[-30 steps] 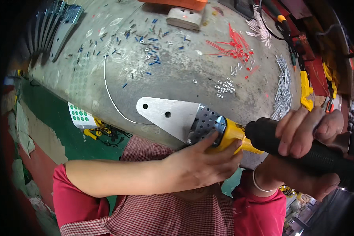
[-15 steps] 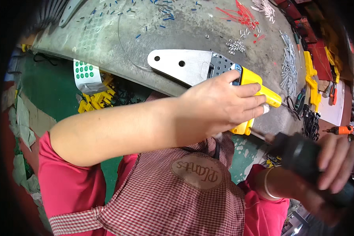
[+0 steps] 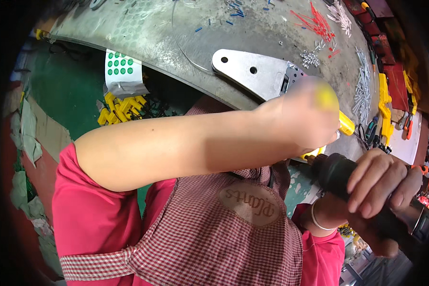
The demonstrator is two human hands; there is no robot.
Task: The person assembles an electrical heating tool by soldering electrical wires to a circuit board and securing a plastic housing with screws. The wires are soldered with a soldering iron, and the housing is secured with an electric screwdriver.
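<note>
At the bench edge lies a yellow tool body (image 3: 346,125) with a tapered silver plate (image 3: 252,76) that has two dark holes. My left hand (image 3: 302,121) closes over the yellow body from above; a blurred patch covers its fingers, and most of the body is hidden under it. My right hand (image 3: 379,183) is wrapped around a black power screwdriver (image 3: 338,174). The screwdriver's tip points left, close to the lower yellow edge below my left hand; whether it touches cannot be seen.
On the grey bench (image 3: 186,28) lie red cable ties (image 3: 317,21), small metal nuts (image 3: 311,59) and long screws (image 3: 363,86). A yellow part (image 3: 385,109) and hand tools sit at the right. Below the bench edge are a sheet of green round stickers (image 3: 124,71) and a pile of yellow parts (image 3: 121,107).
The screwdriver in my right hand has come left and up, nearer the yellow body. The bench scene has shifted right in the picture; my left hand stays over the yellow body.
</note>
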